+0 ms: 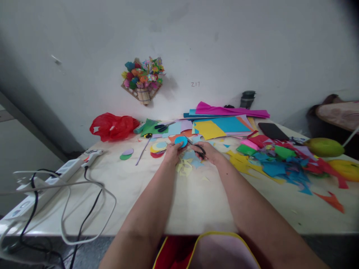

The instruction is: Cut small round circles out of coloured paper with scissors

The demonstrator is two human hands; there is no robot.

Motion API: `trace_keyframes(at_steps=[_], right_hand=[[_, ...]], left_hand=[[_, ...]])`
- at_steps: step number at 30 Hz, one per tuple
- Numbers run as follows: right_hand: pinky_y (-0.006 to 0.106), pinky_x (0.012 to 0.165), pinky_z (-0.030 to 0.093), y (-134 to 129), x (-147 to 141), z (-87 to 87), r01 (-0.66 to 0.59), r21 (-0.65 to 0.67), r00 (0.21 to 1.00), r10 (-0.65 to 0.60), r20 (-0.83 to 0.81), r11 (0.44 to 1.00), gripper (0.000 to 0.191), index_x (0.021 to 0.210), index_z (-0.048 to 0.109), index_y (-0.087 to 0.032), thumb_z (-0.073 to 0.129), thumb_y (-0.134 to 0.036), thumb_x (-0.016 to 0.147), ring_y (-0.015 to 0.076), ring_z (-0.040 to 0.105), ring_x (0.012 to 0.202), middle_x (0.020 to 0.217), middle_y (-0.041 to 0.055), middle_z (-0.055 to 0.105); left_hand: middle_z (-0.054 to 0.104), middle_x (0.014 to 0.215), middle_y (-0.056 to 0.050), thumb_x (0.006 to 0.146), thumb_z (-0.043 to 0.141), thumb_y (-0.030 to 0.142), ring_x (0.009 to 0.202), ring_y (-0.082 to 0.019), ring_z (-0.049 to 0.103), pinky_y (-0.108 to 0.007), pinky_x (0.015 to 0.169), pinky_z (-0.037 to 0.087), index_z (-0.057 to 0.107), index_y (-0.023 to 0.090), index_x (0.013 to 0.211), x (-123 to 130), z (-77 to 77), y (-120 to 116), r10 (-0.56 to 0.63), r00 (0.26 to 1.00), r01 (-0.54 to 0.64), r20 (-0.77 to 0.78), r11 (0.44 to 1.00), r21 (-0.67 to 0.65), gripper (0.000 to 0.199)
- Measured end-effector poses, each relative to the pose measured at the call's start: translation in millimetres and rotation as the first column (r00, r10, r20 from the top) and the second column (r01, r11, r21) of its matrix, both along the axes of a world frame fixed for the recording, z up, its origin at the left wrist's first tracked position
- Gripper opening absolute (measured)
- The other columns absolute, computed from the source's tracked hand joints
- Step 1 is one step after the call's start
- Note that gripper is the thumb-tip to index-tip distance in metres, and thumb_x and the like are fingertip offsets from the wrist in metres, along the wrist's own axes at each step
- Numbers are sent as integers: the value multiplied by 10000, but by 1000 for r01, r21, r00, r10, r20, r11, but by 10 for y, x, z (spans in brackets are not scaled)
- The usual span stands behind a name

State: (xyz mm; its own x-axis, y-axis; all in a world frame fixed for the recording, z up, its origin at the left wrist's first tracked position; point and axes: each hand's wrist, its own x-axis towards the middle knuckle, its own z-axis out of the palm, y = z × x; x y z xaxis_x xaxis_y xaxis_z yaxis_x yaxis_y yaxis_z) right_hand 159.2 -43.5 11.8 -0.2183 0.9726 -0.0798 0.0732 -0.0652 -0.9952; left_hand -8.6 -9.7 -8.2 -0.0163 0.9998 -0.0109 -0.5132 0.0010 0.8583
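Observation:
Between the fingers of my left hand (173,150) is a round blue paper disc (181,141), held up over the table. My right hand (209,152) grips a pair of black-handled scissors (199,149), whose blades point left toward the disc's right edge. Whether the blades touch the paper I cannot tell. Pale yellow paper scraps (184,168) and light blue scraps lie below the hands. Just left of my left hand sits a pile of cut paper circles (158,148) in yellow, red and other colours. A purple circle and a green circle (125,157) lie farther left.
Coloured paper sheets (210,129) and a second pair of scissors (164,127) lie at the back, near a red plastic bag (112,127). A heap of scraps (280,158), a dark phone (272,131) and a mango (324,147) are on the right. Cables and a power strip (46,188) occupy the left.

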Motion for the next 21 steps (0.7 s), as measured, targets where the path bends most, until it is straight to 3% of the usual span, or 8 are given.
trace_keyframes(at_steps=[21], right_hand=[[173,316,228,-138,-56,165,17,-30,1000,-18,-17,999,290,743,545,-181,776,-343,815,68,433,326,448,-44,536]], left_hand=[[741,730,-67,599,842,126,683,-175,720,-278,694,601,702,119,762,22,-7,-7,23,1000,-23,-1,1000,16,215]])
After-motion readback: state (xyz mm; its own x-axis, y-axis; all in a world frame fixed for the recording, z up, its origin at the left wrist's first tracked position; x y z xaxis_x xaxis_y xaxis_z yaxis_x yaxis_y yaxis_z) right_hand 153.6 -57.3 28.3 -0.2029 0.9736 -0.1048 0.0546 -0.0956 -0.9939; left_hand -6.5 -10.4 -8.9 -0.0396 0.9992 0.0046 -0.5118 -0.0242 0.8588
